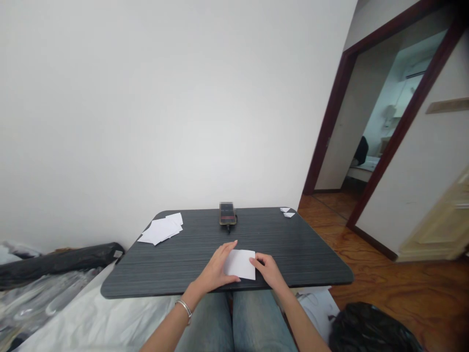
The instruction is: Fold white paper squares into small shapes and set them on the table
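A white sheet of paper (240,264) lies near the front edge of the dark table, between my two hands. My left hand (219,268) rests at its left side, thumb and fingers spread apart along the sheet's edges. At the right edge, my right hand (266,269) pinches the paper between thumb and curled fingers. A stack of loose white paper sheets (161,230) sits at the back left of the table. Small folded white papers (287,213) lie at the far right corner.
A phone on a stand (227,214) stands at the back middle of the dark table (304,254), near the white wall. A black plastic bag (370,330) is on the floor at the right. Left of the table lies a long black roll (66,264).
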`<state>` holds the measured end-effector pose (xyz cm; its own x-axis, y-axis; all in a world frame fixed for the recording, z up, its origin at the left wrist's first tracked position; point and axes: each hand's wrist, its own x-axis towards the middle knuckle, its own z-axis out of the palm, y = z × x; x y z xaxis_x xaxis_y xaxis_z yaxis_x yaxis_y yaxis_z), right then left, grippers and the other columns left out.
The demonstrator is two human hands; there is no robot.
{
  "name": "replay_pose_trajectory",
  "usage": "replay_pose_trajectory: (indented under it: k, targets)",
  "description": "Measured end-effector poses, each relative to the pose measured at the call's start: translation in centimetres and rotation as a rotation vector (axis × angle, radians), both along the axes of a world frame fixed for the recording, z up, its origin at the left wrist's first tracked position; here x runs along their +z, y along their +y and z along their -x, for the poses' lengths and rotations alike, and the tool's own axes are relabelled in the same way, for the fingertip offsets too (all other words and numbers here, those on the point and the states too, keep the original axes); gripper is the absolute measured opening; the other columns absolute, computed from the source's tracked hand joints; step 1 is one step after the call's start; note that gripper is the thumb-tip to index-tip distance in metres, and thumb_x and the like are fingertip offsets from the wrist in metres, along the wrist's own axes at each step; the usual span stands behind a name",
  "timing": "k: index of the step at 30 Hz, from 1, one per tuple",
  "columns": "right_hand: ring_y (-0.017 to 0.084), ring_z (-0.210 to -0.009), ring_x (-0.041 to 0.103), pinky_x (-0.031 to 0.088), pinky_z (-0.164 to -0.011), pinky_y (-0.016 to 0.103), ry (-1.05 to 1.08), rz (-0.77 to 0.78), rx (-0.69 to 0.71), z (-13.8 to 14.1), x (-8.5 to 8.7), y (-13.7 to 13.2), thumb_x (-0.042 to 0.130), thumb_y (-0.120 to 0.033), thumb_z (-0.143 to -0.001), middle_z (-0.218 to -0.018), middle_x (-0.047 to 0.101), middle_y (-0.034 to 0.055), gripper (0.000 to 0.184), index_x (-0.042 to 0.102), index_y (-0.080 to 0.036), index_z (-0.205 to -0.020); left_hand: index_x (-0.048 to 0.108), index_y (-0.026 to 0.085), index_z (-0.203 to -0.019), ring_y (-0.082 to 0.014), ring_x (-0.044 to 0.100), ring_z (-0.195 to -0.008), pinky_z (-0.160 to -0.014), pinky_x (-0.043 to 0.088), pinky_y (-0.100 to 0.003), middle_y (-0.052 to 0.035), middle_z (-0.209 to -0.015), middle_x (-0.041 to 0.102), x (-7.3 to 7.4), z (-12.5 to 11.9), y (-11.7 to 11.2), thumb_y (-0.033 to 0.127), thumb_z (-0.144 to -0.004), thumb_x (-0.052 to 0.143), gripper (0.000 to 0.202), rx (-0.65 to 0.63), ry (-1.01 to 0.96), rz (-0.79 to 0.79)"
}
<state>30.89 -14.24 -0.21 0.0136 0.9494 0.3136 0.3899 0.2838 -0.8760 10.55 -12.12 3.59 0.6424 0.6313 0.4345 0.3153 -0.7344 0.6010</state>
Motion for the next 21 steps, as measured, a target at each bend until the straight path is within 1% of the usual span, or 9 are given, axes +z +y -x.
replay_pose_trajectory:
  k: [2, 4, 5, 7, 9, 12, 14, 17, 21]
  targets:
    - [0.013, -0.052, 0.044, 0.033, -0.052, 0.022, 0.045, 0.004, 0.003, 0.0, -0.2, 0.1, 0.048, -0.041, -0.075, -0.052, 0.050, -0.0027, 0.035, 0.053, -0.014, -0.054, 0.024, 0.026, -0.132, -0.0288, 0.027, -0.121, -0.101, 0.021, -0.046, -0.0105, -0.134, 0.031, -0.2, 0.1, 0.2, 0.039, -0.056, 0.071, 0.090, 0.036, -0.065, 0.016]
    - [0.012, -0.052, 0.043, 0.033, -0.051, 0.021, 0.082, 0.006, 0.004, 0.0, -0.3, 0.2, 0.048, -0.041, -0.075, -0.051, 0.048, -0.0031, 0.035, 0.051, -0.015, -0.053, 0.030, 0.025, -0.129, -0.0266, 0.032, -0.119, -0.099, 0.025, -0.043, -0.0101, -0.132, 0.034, -0.6, 0.3, 0.5, 0.039, -0.064, 0.066, 0.076, 0.105, -0.155, 0.071]
    - [0.012, -0.052, 0.043, 0.033, -0.051, 0.021, 0.098, 0.008, 0.006, 0.0, -0.4, 0.2, 0.048, -0.042, -0.075, -0.052, 0.049, -0.0029, 0.035, 0.051, -0.015, -0.053, 0.034, 0.025, -0.127, -0.0245, 0.036, -0.116, -0.096, 0.029, -0.040, -0.0097, -0.129, 0.038, -0.9, 0.4, 0.7, 0.037, -0.070, 0.060, 0.064, 0.152, -0.210, 0.121]
    - [0.013, -0.053, 0.044, 0.033, -0.051, 0.021, 0.119, 0.013, 0.009, 0.1, -0.4, 0.3, 0.048, -0.043, -0.075, -0.053, 0.050, -0.0021, 0.035, 0.052, -0.015, -0.054, 0.042, 0.023, -0.120, -0.0212, 0.049, -0.100, -0.084, 0.039, -0.034, -0.0095, -0.117, 0.049, -1.7, 0.5, 1.3, 0.038, -0.074, 0.055, 0.050, 0.243, -0.307, 0.286]
    - [0.013, -0.054, 0.045, 0.034, -0.051, 0.021, 0.133, 0.020, 0.003, 0.1, -0.4, 0.3, 0.049, -0.044, -0.073, -0.054, 0.052, -0.0014, 0.036, 0.053, -0.015, -0.054, 0.054, 0.017, -0.105, -0.0188, 0.056, -0.080, -0.067, 0.044, -0.028, -0.0083, -0.095, 0.060, -2.6, 0.5, 1.7, 0.041, -0.072, 0.055, 0.041, 0.236, -0.375, 0.502]
    - [0.013, -0.054, 0.045, 0.033, -0.050, 0.021, 0.151, 0.027, -0.010, 0.4, -0.3, 0.4, 0.050, -0.047, -0.072, -0.052, 0.051, -0.0016, 0.037, 0.052, -0.015, -0.053, 0.060, 0.014, -0.078, -0.0126, 0.052, -0.056, -0.050, 0.038, -0.021, -0.0019, -0.064, 0.059, -3.3, 0.4, 2.1, 0.043, -0.068, 0.058, 0.031, 0.193, -0.413, 0.631]
    - [0.012, -0.051, 0.043, 0.032, -0.048, 0.021, 0.165, 0.029, -0.012, 0.7, -0.2, 0.4, 0.050, -0.048, -0.072, -0.049, 0.048, -0.0025, 0.039, 0.050, -0.015, -0.051, 0.057, 0.014, -0.067, -0.0091, 0.045, -0.047, -0.043, 0.031, -0.019, 0.0016, -0.054, 0.053, -3.3, 0.4, 2.0, 0.043, -0.065, 0.062, 0.029, 0.192, -0.421, 0.649]
    - [0.011, -0.049, 0.042, 0.032, -0.048, 0.021, 0.197, 0.025, 0.016, 1.5, 0.1, 0.4, 0.048, -0.047, -0.074, -0.048, 0.046, -0.0038, 0.039, 0.048, -0.015, -0.052, 0.056, 0.014, -0.065, -0.0066, 0.038, -0.041, -0.039, 0.025, -0.018, 0.0038, -0.050, 0.048, -2.8, 0.5, 1.7, 0.044, -0.063, 0.062, 0.030, 0.212, -0.471, 0.680]
    - [0.015, -0.058, 0.051, 0.038, -0.057, 0.023, 0.217, 0.035, 0.103, 2.1, 0.2, 0.3, 0.051, -0.043, -0.074, -0.058, 0.057, -0.0003, 0.032, 0.055, -0.014, -0.061, 0.057, 0.014, -0.072, -0.0051, 0.033, -0.037, -0.036, 0.021, -0.017, 0.0047, -0.048, 0.047, -2.1, 0.7, 1.2, 0.044, -0.064, 0.061, 0.032, 0.271, -0.537, 0.699]
